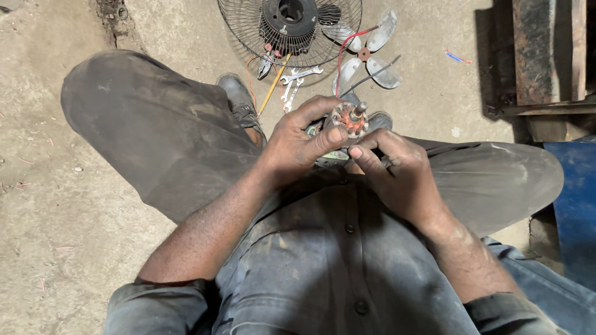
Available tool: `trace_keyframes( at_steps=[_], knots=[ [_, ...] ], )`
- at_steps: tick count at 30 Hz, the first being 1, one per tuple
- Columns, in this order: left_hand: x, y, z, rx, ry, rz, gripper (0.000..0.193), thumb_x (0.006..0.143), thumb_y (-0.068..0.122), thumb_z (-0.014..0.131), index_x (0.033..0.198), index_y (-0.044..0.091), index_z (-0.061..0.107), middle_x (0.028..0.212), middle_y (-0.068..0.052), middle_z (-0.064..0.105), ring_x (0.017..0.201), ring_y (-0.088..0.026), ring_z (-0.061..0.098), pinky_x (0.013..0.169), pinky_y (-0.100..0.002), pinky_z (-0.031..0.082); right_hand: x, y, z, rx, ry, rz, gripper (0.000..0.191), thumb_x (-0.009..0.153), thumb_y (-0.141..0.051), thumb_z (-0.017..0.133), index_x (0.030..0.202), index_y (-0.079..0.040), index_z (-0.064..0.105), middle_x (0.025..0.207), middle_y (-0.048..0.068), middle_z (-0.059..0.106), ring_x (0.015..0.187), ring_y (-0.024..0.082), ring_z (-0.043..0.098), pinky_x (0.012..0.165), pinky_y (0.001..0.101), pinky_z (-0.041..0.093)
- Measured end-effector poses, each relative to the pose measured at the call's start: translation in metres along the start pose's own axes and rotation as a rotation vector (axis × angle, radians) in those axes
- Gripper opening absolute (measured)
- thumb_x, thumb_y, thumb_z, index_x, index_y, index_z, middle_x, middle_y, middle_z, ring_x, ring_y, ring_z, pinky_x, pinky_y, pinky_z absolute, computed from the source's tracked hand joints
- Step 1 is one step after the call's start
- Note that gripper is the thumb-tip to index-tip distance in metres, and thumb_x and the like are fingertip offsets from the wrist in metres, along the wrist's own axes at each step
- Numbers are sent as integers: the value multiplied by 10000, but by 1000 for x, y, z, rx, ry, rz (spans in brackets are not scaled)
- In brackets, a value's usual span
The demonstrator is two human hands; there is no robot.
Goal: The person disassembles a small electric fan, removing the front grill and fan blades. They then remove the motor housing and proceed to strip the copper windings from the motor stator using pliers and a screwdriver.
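Observation:
My left hand grips a small fan motor with copper windings and a short metal shaft sticking up. It holds the motor above my lap, thumb across its front. My right hand sits just below and to the right of the motor, fingers curled, thumb tip touching the motor's lower edge. Whether it pinches a small tool or wire is hidden by the fingers.
On the concrete floor ahead lie a wire fan guard, a grey fan blade, two spanners, a screwdriver with a yellow shaft and red and black wires. A rusty metal frame and a blue object stand right.

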State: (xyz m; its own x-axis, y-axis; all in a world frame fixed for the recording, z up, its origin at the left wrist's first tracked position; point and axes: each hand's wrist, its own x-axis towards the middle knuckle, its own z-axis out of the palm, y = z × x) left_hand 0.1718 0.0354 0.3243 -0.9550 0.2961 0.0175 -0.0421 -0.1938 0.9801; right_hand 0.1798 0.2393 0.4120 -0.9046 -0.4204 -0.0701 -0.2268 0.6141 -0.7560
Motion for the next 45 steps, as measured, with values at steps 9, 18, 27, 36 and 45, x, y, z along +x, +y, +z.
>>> trace_keyframes(
  at_steps=[9,18,27,36,45],
  knots=[
    [1,10,4,-192,0,-158,533,1026,476,619,1326,36,644,1187,-39,728,1126,-114,660,1007,-310,548,2,8,3,15,83,-146,153,976,-66,738,1056,-4,624,1041,123,686,984,255,690,869,354,554],
    [2,9,5,-276,5,-171,536,1033,467,620,1329,21,637,1175,-29,713,1095,-92,637,973,-289,536,2,7,-1,-66,141,-150,185,881,-9,803,1039,-43,713,1039,93,696,989,219,694,846,326,563],
    [2,15,5,-227,35,-224,505,1004,452,645,1288,36,671,1106,-23,731,1003,-83,653,884,-274,556,7,5,-10,-9,56,-140,197,910,-42,778,1097,-11,723,1091,110,709,1014,226,710,857,322,573],
    [3,15,6,-148,49,-163,470,1019,436,661,1248,26,690,1156,-33,721,1080,-86,654,949,-272,547,16,3,-8,-65,-49,-64,142,914,-99,780,1020,-18,734,987,105,721,882,226,719,773,339,556],
    [5,21,6,-207,60,-283,525,1016,484,604,1250,26,708,1068,-30,745,988,-82,656,874,-267,547,18,4,-8,-20,-75,-31,138,899,-91,778,997,-17,714,980,105,712,884,249,716,778,343,551]
  ],
)
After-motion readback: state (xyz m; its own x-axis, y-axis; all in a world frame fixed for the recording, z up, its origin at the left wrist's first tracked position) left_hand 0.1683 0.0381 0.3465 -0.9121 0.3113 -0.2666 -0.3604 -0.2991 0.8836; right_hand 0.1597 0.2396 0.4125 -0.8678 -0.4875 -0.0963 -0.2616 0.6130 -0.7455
